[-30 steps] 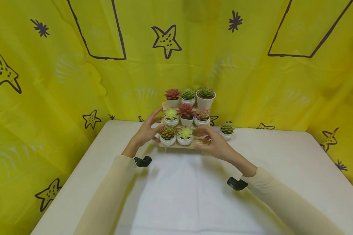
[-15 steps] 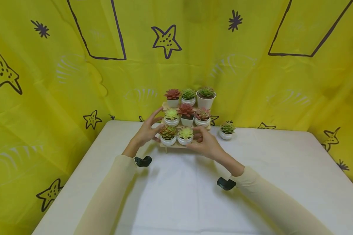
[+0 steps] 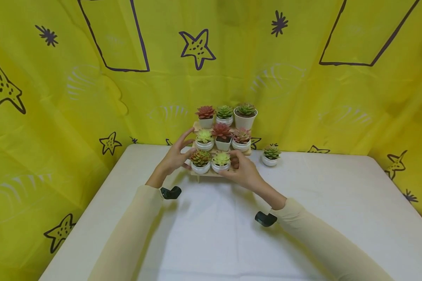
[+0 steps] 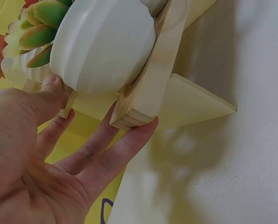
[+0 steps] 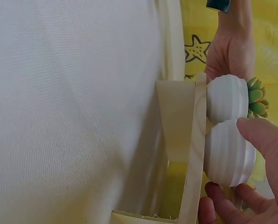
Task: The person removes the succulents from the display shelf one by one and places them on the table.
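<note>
A three-tier wooden plant stand (image 3: 207, 174) holds several small potted artificial succulents. On its bottom shelf, my right hand (image 3: 243, 171) grips a ribbed white pot with a pale yellow-green succulent (image 3: 220, 159), thumb in front and fingers round its right side. That pot (image 5: 227, 151) sits on the shelf in the right wrist view, close beside the pot of a green-and-red succulent (image 3: 200, 158). At the stand's left side, my left hand (image 3: 176, 158) is spread. In the left wrist view its fingers (image 4: 101, 170) touch the shelf ends (image 4: 136, 114).
One green succulent in a white pot (image 3: 270, 155) stands alone on the white-covered table (image 3: 204, 234), right of the stand. Red, green and pink succulents fill the upper two shelves. A yellow curtain (image 3: 232, 47) with drawn stars hangs close behind.
My right hand has moved left from the right end of the bottom shelf and now grips the pale succulent's pot. The left hand stays in place.
</note>
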A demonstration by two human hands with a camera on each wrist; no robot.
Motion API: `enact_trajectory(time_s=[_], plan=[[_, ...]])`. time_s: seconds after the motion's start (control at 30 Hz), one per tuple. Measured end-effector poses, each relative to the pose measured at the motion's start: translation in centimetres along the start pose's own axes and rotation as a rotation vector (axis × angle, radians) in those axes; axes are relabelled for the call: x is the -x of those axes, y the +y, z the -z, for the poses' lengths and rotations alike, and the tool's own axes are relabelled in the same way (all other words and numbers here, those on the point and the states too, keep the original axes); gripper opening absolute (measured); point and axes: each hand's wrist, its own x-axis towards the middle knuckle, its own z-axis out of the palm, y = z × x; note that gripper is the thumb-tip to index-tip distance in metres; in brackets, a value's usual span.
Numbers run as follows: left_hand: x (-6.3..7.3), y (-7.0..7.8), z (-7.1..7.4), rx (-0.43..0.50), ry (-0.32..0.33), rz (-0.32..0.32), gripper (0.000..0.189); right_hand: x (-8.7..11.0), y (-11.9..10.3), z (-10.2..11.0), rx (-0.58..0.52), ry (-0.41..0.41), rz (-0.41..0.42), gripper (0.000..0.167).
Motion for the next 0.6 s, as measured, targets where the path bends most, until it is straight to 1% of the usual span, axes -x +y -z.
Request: enact_trajectory(time_s=[0.6], plan=[[0.01, -0.11, -0.02, 0.023, 0.005, 0.004, 0.075, -0.07, 0.01, -0.46, 0.065, 0.028, 0.024, 0.067]])
